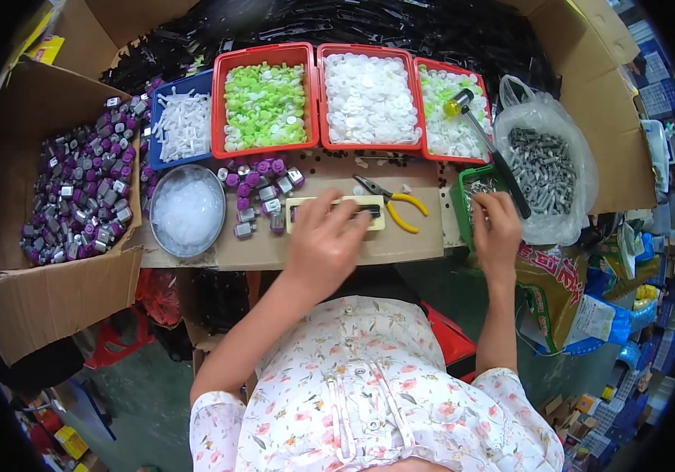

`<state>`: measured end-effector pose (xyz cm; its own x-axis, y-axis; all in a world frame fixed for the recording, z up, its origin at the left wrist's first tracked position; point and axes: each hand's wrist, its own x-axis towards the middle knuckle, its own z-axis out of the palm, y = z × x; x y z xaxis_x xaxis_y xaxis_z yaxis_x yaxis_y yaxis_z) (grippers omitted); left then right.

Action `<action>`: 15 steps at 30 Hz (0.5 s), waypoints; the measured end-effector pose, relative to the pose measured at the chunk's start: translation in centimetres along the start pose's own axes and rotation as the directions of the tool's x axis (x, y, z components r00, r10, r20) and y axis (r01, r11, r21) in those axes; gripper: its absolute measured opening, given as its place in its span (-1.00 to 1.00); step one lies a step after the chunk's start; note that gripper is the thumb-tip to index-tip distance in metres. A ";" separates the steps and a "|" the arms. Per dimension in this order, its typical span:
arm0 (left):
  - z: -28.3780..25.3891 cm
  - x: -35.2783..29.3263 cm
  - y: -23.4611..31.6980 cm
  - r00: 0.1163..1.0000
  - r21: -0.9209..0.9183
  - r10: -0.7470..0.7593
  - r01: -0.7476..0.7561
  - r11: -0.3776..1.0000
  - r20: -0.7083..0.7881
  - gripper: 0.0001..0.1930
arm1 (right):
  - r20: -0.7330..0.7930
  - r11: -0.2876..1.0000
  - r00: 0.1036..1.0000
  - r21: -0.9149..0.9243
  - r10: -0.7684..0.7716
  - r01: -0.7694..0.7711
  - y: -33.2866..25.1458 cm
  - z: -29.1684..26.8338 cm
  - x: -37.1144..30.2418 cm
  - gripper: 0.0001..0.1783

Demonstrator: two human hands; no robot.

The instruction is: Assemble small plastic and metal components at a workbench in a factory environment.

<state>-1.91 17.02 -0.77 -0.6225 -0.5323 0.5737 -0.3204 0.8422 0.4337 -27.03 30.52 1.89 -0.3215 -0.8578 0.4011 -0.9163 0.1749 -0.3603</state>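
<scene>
Near shirt (424,385): white, pink-and-green floral
Holder (380,223): cream
Pliers (389,197): yellow handles
Far left tray (182,162): blue
Other far trays (270,149): red
Right box (457,200): green
Mallet (498,159): yellow head, black handle
Left carton's parts (90,189): purple, silver

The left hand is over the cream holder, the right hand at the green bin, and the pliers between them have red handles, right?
Not quite: the head view shows the pliers with yellow handles, not red. The left hand is over the cream holder and the right hand at the green bin.
</scene>
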 end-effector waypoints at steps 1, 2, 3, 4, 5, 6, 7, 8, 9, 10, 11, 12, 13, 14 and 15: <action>1.2 0.6 0.5 0.999 0.021 0.043 -0.043 0.999 0.024 -0.79 | -0.009 0.996 0.996 0.020 0.089 -0.089 0.4 -0.3 -0.3 -0.80; 2.2 1.1 0.9 0.995 0.043 0.084 -0.086 0.995 0.049 -0.83 | -0.004 0.996 0.997 0.029 0.083 -0.083 1.0 -0.4 -0.3 -0.80; 3.2 1.9 1.5 0.995 0.044 0.084 -0.086 0.995 0.054 -0.83 | 0.006 0.991 0.994 -0.076 0.113 -0.112 1.5 -0.7 -0.5 -0.81; 4.2 2.6 1.9 0.986 0.124 0.052 -0.073 0.990 0.161 -0.83 | 0.013 0.975 0.990 -0.180 0.137 -0.133 1.9 -0.8 -0.4 -0.83; 5.0 3.3 2.1 0.964 0.205 0.010 -0.066 0.977 0.264 -0.80 | 0.015 0.976 0.991 -0.174 0.133 -0.128 2.2 -0.9 -0.4 -0.83; 5.7 3.9 2.2 0.964 0.213 0.004 -0.062 0.975 0.265 -0.80 | 0.046 0.973 0.989 -0.192 0.143 -0.132 2.4 -0.9 -0.5 -0.85; 6.2 4.4 2.2 0.953 0.292 -0.008 -0.085 0.953 0.304 -0.82 | 0.077 0.969 0.985 -0.210 0.153 -0.134 2.6 -1.0 -0.5 -0.87; 6.6 4.8 2.3 0.939 0.368 -0.024 -0.110 0.923 0.342 -0.85 | 0.108 0.964 0.981 -0.227 0.163 -0.135 2.7 -1.0 -0.5 -0.89; 6.9 5.1 2.5 0.938 0.374 -0.029 -0.109 0.921 0.345 -0.85 | 0.102 0.965 0.981 -0.218 0.168 -0.143 2.8 -1.0 -0.4 -0.91; 7.0 5.5 2.8 0.912 0.365 -0.072 -0.088 0.927 0.403 -0.88 | 0.104 0.967 0.981 -0.211 0.167 -0.142 2.9 -1.1 -0.3 -0.91; 7.1 5.7 2.9 0.881 0.356 -0.113 -0.066 0.932 0.459 -0.91 | 0.116 0.966 0.978 -0.212 0.175 -0.147 3.0 -1.2 -0.2 -0.92; 7.1 5.7 3.0 0.880 0.360 -0.115 -0.067 0.931 0.462 -0.91 | 0.127 0.965 0.975 -0.215 0.183 -0.153 3.1 -1.3 -0.2 -0.93; 7.1 5.8 3.0 0.878 0.360 -0.116 -0.067 0.931 0.464 -0.93 | 0.128 0.965 0.974 -0.210 0.185 -0.155 3.2 -1.3 -0.2 -0.93; 7.1 5.8 3.0 0.877 0.359 -0.116 -0.067 0.931 0.466 -0.94 | 0.115 0.973 0.982 -0.197 0.147 -0.122 3.3 -1.2 -0.2 -0.92; 7.2 5.7 2.8 0.876 0.359 -0.116 -0.069 0.931 0.468 -0.94 | 0.101 0.978 0.989 -0.186 0.109 -0.089 3.4 -1.2 -0.2 -0.92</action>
<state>-11.50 16.97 -1.25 -0.8426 -0.5234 0.1269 -0.5116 0.8515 0.1148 -30.37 31.89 1.62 -0.3937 -0.8780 0.2723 -0.9125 0.3375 -0.2312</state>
